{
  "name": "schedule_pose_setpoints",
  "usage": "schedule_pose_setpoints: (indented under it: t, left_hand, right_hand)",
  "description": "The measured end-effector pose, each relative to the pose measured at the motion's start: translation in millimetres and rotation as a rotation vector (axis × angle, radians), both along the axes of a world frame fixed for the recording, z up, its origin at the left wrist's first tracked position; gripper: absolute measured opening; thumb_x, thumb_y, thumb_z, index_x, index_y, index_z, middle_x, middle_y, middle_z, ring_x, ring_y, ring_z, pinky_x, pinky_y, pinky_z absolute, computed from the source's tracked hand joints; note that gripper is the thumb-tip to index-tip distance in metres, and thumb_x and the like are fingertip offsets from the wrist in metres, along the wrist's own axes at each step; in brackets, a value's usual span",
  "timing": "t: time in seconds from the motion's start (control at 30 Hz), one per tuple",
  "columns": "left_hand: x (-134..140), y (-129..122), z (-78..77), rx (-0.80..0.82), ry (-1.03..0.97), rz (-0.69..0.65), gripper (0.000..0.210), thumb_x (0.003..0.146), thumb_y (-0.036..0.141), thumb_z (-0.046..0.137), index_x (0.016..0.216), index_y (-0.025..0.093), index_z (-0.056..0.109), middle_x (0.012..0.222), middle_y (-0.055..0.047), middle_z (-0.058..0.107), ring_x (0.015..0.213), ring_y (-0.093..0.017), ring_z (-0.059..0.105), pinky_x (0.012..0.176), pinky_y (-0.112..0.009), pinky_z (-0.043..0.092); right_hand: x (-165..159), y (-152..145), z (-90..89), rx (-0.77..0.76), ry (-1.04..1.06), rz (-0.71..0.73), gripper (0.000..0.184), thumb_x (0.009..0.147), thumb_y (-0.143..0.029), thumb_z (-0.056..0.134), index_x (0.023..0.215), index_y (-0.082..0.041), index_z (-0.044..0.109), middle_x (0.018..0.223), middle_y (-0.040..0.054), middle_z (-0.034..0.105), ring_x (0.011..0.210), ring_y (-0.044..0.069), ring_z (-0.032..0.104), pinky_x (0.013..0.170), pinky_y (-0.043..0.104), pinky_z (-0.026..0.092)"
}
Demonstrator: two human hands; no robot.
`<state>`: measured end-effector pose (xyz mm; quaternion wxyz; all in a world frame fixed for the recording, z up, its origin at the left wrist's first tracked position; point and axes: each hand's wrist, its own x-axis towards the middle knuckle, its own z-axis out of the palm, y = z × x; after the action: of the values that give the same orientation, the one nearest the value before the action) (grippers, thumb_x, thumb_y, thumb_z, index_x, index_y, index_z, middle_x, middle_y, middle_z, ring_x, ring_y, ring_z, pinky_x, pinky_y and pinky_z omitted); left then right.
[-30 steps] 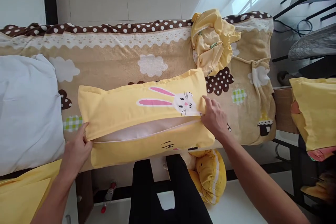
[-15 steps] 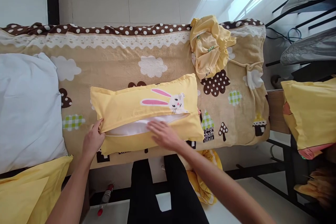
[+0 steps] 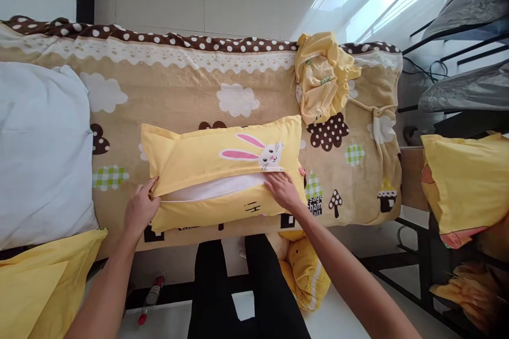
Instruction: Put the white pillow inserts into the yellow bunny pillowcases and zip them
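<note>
A yellow pillowcase (image 3: 199, 150) with a rabbit print lies across the bed in front of me. Its long slit gapes, and the white pillow (image 3: 214, 187) inside shows through. My left hand (image 3: 140, 207) is closed on the pillowcase's left edge, pinching the fabric by the slit's end. Near the slit's right end, just below the rabbit's face, my right hand (image 3: 283, 190) rests on the pillowcase with fingers stretched out; their tips meet the upper flap's edge.
A crumpled yellow cloth (image 3: 324, 79) lies on the patterned blanket (image 3: 178, 90). At left are a white pillow (image 3: 43, 153) and yellow fabric (image 3: 51, 280). Another yellow pillow (image 3: 467, 180) sits at right. A bottle (image 3: 151, 296) and a yellow bundle (image 3: 306, 270) are below the bed edge.
My right hand has slid right along the slit, from its middle to its right end. The left hand keeps its hold on the left edge. The slit looks narrower.
</note>
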<state>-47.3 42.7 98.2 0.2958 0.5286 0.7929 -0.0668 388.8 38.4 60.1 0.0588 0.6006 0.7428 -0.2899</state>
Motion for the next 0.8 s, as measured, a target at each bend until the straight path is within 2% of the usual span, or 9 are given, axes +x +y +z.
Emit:
schedule_pose_setpoints:
  t: [0.07,0.13,0.2,0.3,0.37,0.43,0.53,0.67,0.8]
  left_hand:
    - [1,-4,-1.8,0.031,-0.053,0.082,0.063,0.075,0.027,0.052,0.137,0.021,0.059,0.105,-0.008,0.069,0.084,-0.021,0.065,0.076,-0.030,0.048]
    - [2,-9,-4.0,0.052,-0.101,0.191,0.056,0.073,0.030,0.056,0.127,0.020,0.062,0.093,-0.005,0.070,0.078,-0.020,0.066,0.074,-0.029,0.047]
    - [1,-15,-6.8,0.062,-0.179,0.333,0.046,0.070,0.033,0.058,0.113,0.019,0.063,0.080,-0.002,0.067,0.069,-0.019,0.066,0.069,-0.029,0.047]
    - [1,-22,-11.6,0.092,-0.383,0.528,0.032,0.064,0.037,0.060,0.090,0.020,0.058,0.071,0.001,0.063,0.060,-0.017,0.063,0.061,-0.027,0.045]
    - [1,-24,-14.5,0.094,-0.520,0.562,0.029,0.061,0.041,0.061,0.081,0.020,0.055,0.069,0.001,0.061,0.058,-0.016,0.060,0.058,-0.026,0.044]
    - [0,-23,-16.3,0.071,-0.611,0.541,0.031,0.061,0.046,0.063,0.075,0.020,0.055,0.068,0.001,0.059,0.057,-0.014,0.056,0.056,-0.026,0.042]
    - [-6,-19,-16.9,0.026,-0.694,0.512,0.035,0.061,0.051,0.065,0.073,0.020,0.055,0.068,0.001,0.056,0.057,-0.013,0.054,0.055,-0.026,0.041]
    - [-17,-16,-17.5,-0.022,-0.820,0.532,0.034,0.062,0.048,0.065,0.080,0.019,0.060,0.075,-0.002,0.060,0.065,-0.014,0.058,0.057,-0.025,0.041]
    - [-22,-21,-24.1,0.015,-0.870,0.748,0.031,0.063,0.045,0.065,0.078,0.018,0.059,0.076,-0.002,0.061,0.067,-0.012,0.058,0.058,-0.023,0.040]
  right_hand:
    - [17,-6,1.7,-0.001,-0.073,-0.072,0.040,0.105,-0.033,0.036,0.136,-0.018,0.057,0.140,0.0122,0.062,0.135,0.023,0.051,0.115,0.044,0.031]
    - [9,-10,4.8,0.036,-0.110,-0.142,0.037,0.104,-0.031,0.038,0.128,-0.015,0.061,0.134,0.0145,0.065,0.130,0.025,0.055,0.111,0.044,0.033]
    - [-21,-12,11.2,0.112,-0.091,-0.205,0.035,0.101,-0.029,0.041,0.122,-0.012,0.063,0.128,0.0169,0.068,0.124,0.027,0.058,0.108,0.045,0.035]
    - [-94,-17,26.7,0.171,0.101,-0.207,0.032,0.098,-0.025,0.044,0.116,-0.013,0.067,0.120,0.0158,0.071,0.114,0.026,0.061,0.103,0.042,0.040]
    - [-149,-22,36.1,0.120,0.313,-0.121,0.029,0.097,-0.023,0.045,0.114,-0.016,0.068,0.117,0.0126,0.072,0.111,0.024,0.062,0.101,0.039,0.042]
    - [-201,-28,39.9,0.030,0.489,-0.037,0.030,0.096,-0.021,0.046,0.117,-0.019,0.067,0.120,0.0103,0.072,0.113,0.022,0.063,0.101,0.039,0.043]
    - [-260,-33,34.4,-0.097,0.553,-0.037,0.037,0.093,-0.018,0.048,0.128,-0.019,0.062,0.124,0.0113,0.070,0.116,0.024,0.062,0.099,0.041,0.043]
    - [-294,-31,23.9,-0.206,0.517,-0.132,0.045,0.092,-0.019,0.049,0.137,-0.018,0.054,0.115,0.0113,0.073,0.106,0.025,0.067,0.091,0.038,0.045]
    - [-303,-18,22.9,-0.265,0.462,-0.216,0.044,0.092,-0.026,0.057,0.135,-0.021,0.055,0.109,0.0078,0.075,0.099,0.025,0.070,0.080,0.032,0.046]
